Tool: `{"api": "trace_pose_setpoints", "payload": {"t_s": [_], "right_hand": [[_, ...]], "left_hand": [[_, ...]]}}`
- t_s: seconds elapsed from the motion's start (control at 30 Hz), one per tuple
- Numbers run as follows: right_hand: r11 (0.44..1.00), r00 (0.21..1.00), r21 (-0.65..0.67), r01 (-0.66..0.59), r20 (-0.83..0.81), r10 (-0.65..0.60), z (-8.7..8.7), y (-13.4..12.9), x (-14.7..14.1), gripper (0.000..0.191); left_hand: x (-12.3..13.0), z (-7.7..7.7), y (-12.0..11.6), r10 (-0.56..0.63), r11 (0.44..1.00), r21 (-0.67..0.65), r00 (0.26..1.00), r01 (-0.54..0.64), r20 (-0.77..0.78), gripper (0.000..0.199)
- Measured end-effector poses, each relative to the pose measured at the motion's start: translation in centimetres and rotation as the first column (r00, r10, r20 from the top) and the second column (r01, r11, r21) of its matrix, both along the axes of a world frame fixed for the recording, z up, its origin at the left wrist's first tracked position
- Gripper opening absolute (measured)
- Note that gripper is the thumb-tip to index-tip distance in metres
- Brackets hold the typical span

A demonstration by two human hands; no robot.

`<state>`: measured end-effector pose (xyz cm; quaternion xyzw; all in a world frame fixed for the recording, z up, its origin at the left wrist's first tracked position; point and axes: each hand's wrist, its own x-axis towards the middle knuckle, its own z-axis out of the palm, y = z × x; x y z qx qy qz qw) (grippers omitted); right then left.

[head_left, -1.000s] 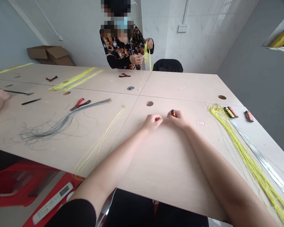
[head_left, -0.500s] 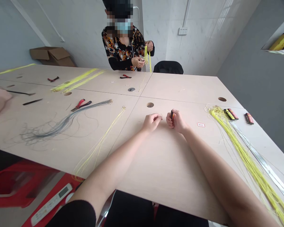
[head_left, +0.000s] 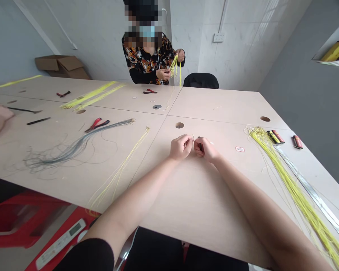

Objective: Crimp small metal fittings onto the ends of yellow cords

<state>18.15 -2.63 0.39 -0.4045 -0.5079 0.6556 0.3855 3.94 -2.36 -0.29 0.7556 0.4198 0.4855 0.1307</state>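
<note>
2 hands close together

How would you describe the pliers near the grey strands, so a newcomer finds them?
On the pale table, look left of the left hand for the long grey bundle. The pliers lie along its far edge. Unlike two other pairs, they lie on the near side of the long seam.
</note>
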Motion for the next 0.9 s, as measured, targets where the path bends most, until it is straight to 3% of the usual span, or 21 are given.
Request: {"api": "trace_pose_setpoints", "payload": {"t_s": [0.17,0.3,0.63,0.9], "right_hand": [[0.999,1.000,-0.033,-0.001,0.022,0.002,0.2,-0.3,-0.3,0.032],[0.995,0.997,-0.103,-0.019,-0.075,0.012,0.2,-0.7,-1.5,0.034],[0.995,0.985,0.055,0.086,-0.153,-0.077,-1.0,-0.5,-1.6,0.034],[0.993,0.986,0.038,0.109,-0.131,-0.103,-0.9,-0.6,-1.6,0.040]], "left_hand": [[0.1,0.1,-0.2,0.031,0.999,0.040,0.999,-0.030,-0.036,0.028],[0.2,0.2,-0.5,0.043,0.994,0.106,0.999,-0.039,-0.030,0.023],[0.2,0.2,-0.5,0.054,0.996,0.078,0.998,-0.052,-0.029,0.028],[0.4,0.3,-0.7,0.066,0.996,0.058,0.998,-0.065,-0.013,0.031]]}}
